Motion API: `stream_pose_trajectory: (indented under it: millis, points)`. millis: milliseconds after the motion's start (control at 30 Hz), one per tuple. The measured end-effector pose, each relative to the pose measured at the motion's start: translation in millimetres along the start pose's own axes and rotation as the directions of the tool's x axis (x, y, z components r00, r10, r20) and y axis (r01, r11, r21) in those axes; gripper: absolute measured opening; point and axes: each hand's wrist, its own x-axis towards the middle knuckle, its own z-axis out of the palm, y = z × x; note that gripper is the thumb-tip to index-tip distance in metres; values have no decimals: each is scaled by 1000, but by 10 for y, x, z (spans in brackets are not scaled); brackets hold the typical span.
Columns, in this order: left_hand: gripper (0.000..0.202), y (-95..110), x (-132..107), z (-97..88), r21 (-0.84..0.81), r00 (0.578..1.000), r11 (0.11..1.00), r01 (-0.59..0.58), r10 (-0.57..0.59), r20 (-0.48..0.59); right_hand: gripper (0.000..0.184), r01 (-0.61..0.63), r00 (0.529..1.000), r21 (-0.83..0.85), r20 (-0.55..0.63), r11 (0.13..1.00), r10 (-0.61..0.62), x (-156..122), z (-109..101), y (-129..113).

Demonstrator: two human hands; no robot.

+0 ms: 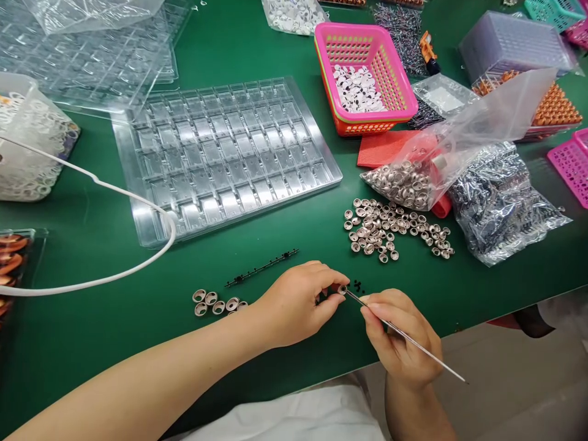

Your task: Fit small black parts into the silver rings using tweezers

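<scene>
My left hand pinches a small silver ring-shaped metal cup between thumb and fingertips. In my right hand is a thin metal rod, held like a pen, its tip at the cup's opening. Several tiny black pieces lie on the table just beyond the fingers. Left of my left wrist sits a small group of like metal cups, partly hidden by the forearm. A narrow black strip with small studs lies behind them. Beyond my hands spreads a loose pile of metal cups.
A clear plastic tray lies at the middle back. A pink basket holds white pieces. Plastic bags of metal cups and dark parts stand at right. A white cable loops in from the left over the green table.
</scene>
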Motion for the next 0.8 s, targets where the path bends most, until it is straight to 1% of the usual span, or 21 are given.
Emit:
stream_pose_trajectory:
  millis: [367,667,800]
  points:
    - [19,13,2,2,-4,1000,1000,-9,9,-16,47,19,1000,-38,19,999,-19,-28,-12,24]
    - [19,-5,-4,6,-11,1000,1000,-7,7,-17,41,4,1000,-65,26,998,-2,-26,-8,20]
    - [19,3,1,2,-5,1000,1000,-6,6,-15,44,22,999,-51,28,998,-21,-20,-5,21]
